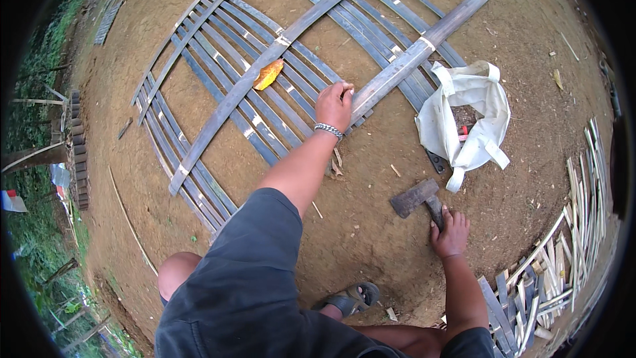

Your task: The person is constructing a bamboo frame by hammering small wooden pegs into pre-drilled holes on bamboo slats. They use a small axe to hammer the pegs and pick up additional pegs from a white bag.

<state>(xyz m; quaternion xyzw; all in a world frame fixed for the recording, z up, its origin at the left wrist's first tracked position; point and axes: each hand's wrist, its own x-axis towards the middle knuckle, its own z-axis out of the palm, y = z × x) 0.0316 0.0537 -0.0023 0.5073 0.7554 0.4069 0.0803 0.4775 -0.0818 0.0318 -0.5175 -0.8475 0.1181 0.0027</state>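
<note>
Dirt ground [371, 225] outdoors, greenery at nine o'clock. One left hand [334, 105] pressed, fingers curled, on a bamboo slat [424, 46] at twelve; one right hand [450, 232] gripped one hammer [417, 197] at three. One white bag [464, 119], one yellow leaf [268, 74].

A white bag [472, 116] lies open on the dirt, a yellow leaf [268, 74] nearby, perhaps dry.

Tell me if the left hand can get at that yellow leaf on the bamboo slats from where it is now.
Probably yes. The left hand rests on the end of a bamboo strip, and the yellow leaf lies uncovered on the slats off to its left. Nothing stands between them; the arm is nearly stretched, so a lean may help.
</note>
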